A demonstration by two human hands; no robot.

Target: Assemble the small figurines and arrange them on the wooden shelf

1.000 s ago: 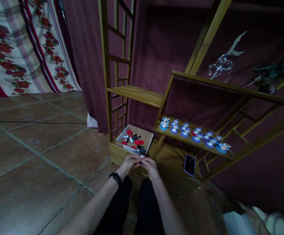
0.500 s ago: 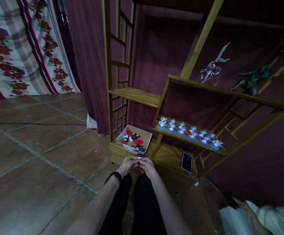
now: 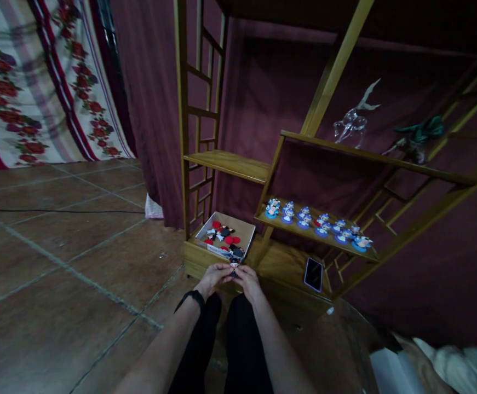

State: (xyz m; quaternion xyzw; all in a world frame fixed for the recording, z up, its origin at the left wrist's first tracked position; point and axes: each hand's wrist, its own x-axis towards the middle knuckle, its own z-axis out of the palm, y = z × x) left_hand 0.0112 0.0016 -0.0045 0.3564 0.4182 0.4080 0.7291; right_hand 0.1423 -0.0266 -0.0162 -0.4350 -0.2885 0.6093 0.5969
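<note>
Between my fingertips, just in front of a shallow cardboard box [image 3: 244, 230], is a small black-haired figurine [image 3: 234, 263] held upright. My left hand [image 3: 214, 277] pinches it from the left, with a dark band on that wrist. On the other side my right hand [image 3: 247, 277] grips the same figurine. Its lower part, dark in colour, is partly covered by the fingers. Inside the box lie several more figurines [image 3: 222, 233] and red round discs [image 3: 229, 240], loosely scattered.
Several blue-and-white figurines [image 3: 304, 220] stand in two rows on a wooden shelf [image 3: 271, 220] to the right. Below it lies a phone [image 3: 313, 274]. A clear glass deer [image 3: 352, 121] and a green figure [image 3: 419, 134] occupy the upper shelf. A cable [image 3: 57, 210] crosses the tiled floor.
Both hands keep hold of the figurine in nearly the same place. The view has shifted slightly, so the shelf sits a little lower in the picture.
</note>
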